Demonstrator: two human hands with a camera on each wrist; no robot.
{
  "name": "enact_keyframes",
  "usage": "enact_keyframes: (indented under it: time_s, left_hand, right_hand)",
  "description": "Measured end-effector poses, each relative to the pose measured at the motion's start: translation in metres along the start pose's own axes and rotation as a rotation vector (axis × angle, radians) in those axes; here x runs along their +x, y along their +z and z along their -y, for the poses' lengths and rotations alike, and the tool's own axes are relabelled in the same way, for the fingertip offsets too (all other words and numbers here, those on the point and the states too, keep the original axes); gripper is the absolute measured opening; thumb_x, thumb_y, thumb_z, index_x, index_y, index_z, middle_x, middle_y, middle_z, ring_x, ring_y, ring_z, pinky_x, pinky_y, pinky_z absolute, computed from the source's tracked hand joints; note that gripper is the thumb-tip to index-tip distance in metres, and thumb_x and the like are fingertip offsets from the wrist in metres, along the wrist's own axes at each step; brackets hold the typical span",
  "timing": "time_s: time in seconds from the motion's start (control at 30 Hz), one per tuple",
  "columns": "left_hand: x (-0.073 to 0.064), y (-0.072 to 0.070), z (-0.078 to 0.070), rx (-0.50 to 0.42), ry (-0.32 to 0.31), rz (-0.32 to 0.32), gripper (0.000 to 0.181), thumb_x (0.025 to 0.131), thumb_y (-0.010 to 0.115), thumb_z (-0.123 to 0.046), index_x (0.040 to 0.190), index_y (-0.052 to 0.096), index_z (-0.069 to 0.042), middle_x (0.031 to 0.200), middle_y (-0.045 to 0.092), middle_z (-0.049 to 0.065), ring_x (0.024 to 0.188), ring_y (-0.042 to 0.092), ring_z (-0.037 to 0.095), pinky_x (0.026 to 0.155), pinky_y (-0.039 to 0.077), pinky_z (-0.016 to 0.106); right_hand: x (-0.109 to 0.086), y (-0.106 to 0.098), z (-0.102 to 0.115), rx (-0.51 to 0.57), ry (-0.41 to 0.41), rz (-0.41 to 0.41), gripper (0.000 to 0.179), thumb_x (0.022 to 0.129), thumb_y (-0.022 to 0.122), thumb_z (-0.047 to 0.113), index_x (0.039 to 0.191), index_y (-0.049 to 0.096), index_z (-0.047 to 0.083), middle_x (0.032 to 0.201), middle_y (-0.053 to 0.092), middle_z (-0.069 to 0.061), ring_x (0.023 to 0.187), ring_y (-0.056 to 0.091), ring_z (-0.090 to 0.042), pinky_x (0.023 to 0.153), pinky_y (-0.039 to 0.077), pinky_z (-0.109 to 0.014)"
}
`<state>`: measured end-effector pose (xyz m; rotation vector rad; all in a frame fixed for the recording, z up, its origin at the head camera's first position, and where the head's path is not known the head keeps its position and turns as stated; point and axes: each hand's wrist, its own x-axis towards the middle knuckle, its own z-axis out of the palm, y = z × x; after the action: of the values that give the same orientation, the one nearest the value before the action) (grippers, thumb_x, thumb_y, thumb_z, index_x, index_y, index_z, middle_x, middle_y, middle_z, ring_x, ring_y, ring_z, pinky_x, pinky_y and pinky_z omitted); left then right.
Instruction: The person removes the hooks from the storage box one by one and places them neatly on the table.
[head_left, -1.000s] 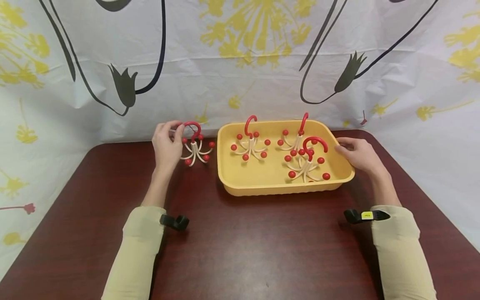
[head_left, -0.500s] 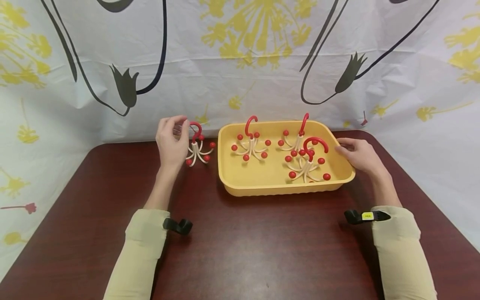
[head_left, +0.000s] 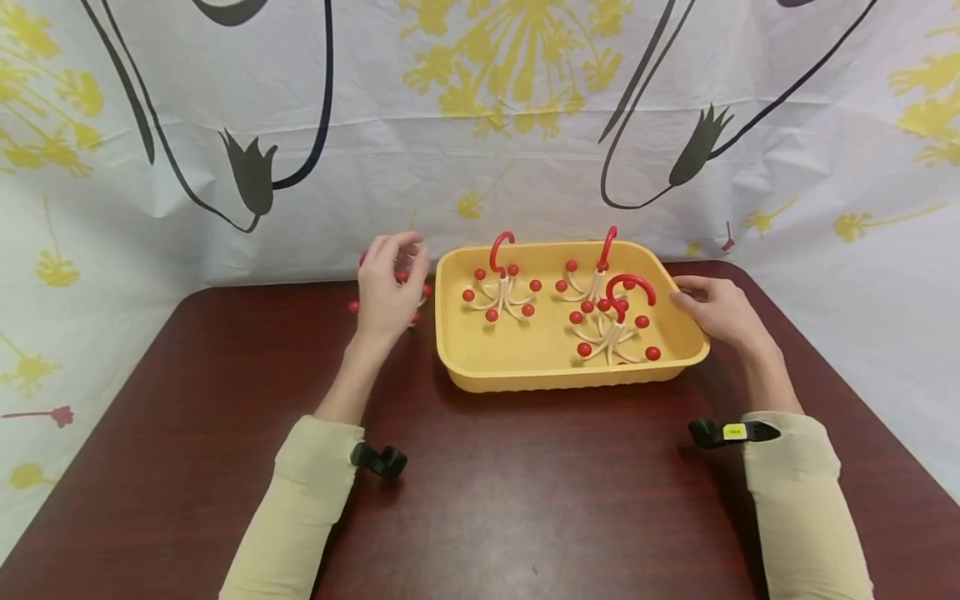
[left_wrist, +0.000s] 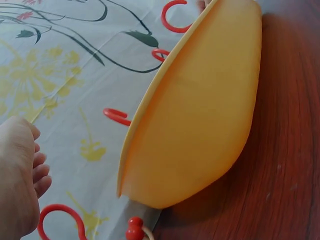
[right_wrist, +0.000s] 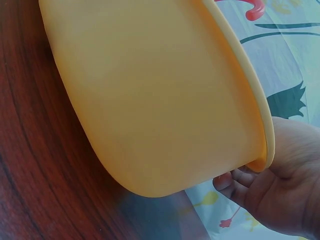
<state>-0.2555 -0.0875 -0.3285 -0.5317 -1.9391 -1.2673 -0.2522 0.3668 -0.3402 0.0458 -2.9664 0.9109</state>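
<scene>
My left hand (head_left: pixel 386 287) hovers left of the yellow tray (head_left: pixel 570 381), fingers bent loosely and nothing seen in them. Behind it, mostly hidden, stands a hook hanger with a red hook (left_wrist: pixel 60 207) and cream arms tipped with red balls (head_left: pixel 426 291). In the left wrist view that hook shows apart from the fingers. At the tray's right end my right hand (head_left: pixel 720 308) holds the rim; the right wrist view shows fingertips (right_wrist: pixel 223 181) beneath it. Inside the tray are three similar hangers, one at left (head_left: pixel 502 287), one at back right (head_left: pixel 601 282), one at front right (head_left: pixel 615 335).
The tray sits near the back of a dark red-brown table (head_left: pixel 525 492). A white cloth (head_left: pixel 360 183) with yellow and dark plant prints hangs right behind the table's far edge.
My left hand has moved right, away from the hook it was at, and now hides most of that hanger. The tray, its hangers and my right hand look unchanged.
</scene>
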Motion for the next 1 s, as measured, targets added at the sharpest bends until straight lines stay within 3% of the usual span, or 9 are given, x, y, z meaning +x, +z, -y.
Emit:
enact_keyframes:
  time_s: [0.6, 1.0]
  left_hand:
    - [-0.005, 0.038, -0.005, -0.003, -0.07, 0.175, 0.029, 0.096, 0.069, -0.013, 0.117, 0.065, 0.006, 0.099, 0.063, 0.023, 0.088, 0.062, 0.032, 0.078, 0.054, 0.045]
    - [-0.004, 0.064, -0.005, 0.018, -0.108, 0.274, 0.032, 0.097, 0.068, -0.014, 0.121, 0.063, 0.006, 0.102, 0.064, 0.019, 0.091, 0.061, 0.029, 0.081, 0.052, 0.038]
  right_hand:
    - [-0.001, -0.001, 0.0, -0.001, -0.01, -0.001, 0.052, 0.103, 0.058, 0.033, 0.138, 0.056, -0.005, 0.123, 0.063, -0.032, 0.091, 0.066, -0.032, 0.066, 0.05, -0.019]
    - [-0.001, -0.001, -0.001, -0.001, -0.014, -0.002, 0.054, 0.102, 0.058, 0.036, 0.138, 0.056, -0.004, 0.123, 0.063, -0.031, 0.091, 0.066, -0.032, 0.067, 0.05, -0.02]
